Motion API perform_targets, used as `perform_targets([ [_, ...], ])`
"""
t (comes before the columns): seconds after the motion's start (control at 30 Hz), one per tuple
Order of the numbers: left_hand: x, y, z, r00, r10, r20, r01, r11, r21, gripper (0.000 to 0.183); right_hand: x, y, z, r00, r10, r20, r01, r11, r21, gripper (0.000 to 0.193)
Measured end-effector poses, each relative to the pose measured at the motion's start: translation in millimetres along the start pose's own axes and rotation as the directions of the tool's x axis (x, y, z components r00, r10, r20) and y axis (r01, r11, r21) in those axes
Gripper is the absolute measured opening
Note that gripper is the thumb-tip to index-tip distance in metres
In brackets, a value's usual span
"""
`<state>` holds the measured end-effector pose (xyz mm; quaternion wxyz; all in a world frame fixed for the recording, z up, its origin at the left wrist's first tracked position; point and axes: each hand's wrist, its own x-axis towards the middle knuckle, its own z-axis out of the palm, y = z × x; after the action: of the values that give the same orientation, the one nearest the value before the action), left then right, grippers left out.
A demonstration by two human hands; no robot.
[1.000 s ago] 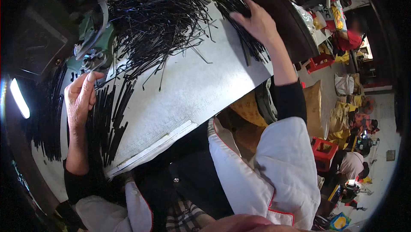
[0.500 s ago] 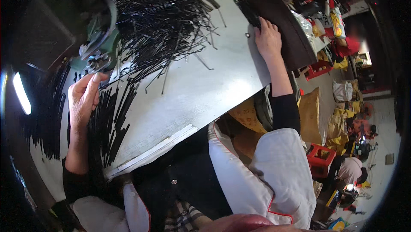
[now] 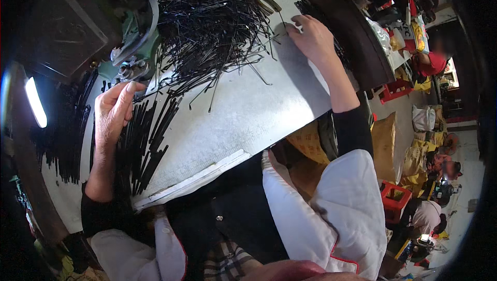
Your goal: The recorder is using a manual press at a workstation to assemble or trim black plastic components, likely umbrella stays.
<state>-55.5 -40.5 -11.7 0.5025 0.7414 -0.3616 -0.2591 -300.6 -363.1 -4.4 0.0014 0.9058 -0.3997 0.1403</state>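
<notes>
A large tangled heap of thin black rods [image 3: 212,27], some with bent ends, lies on the white tabletop [image 3: 243,120]. My left hand [image 3: 113,111] is closed in a pinch at the left, just below the metal parts of a green machine [image 3: 135,68]. What its fingertips grip, if anything, I cannot make out. Below and beside that hand, dark straight strips [image 3: 142,138] lie roughly side by side. My right hand [image 3: 314,38] is over the table to the right of the heap, palm down, its thumb and fingers apart and nothing visible in them. One loose rod end lies near its thumb.
More black strips [image 3: 70,136] hang or lie at far left, near a bright lamp [image 3: 36,102]. A dark raised border [image 3: 357,27] runs along the table's right side. Beyond it are a red crate [image 3: 394,200], yellow sacks [image 3: 384,146] and other people at work.
My right hand has left the small bundle of black rods by the right border and moved left, toward the heap. My left hand keeps its pinch by the machine. The view has shifted slightly.
</notes>
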Motion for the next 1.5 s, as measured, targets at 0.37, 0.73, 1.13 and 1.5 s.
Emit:
perform_targets([
  [0.37,-2.4,3.2,0.6,1.000,0.013,0.013,-0.013,1.000,0.026,0.031,37.4,-0.5,-1.9,0.945,-0.171,0.278,0.276,0.872,-0.403,0.023],
  [0.73,0.2,-0.6,-0.9,1.000,-0.007,0.022,0.006,0.999,0.035,0.031,-5.2,-17.8,-22.6,0.988,0.004,0.156,0.001,0.999,-0.034,0.021],
  [1.13,-3.7,5.0,6.1,0.999,0.013,-0.046,-0.009,0.997,0.074,0.029,-68.2,-11.5,7.8,0.986,0.167,0.024,-0.128,0.649,0.750,0.016],
  [1.5,0.5,10.2,1.5,0.995,0.071,-0.073,-0.065,0.995,0.075,0.030,-64.3,-8.6,14.0,0.994,0.104,0.025,-0.066,0.408,0.910,0.012],
])
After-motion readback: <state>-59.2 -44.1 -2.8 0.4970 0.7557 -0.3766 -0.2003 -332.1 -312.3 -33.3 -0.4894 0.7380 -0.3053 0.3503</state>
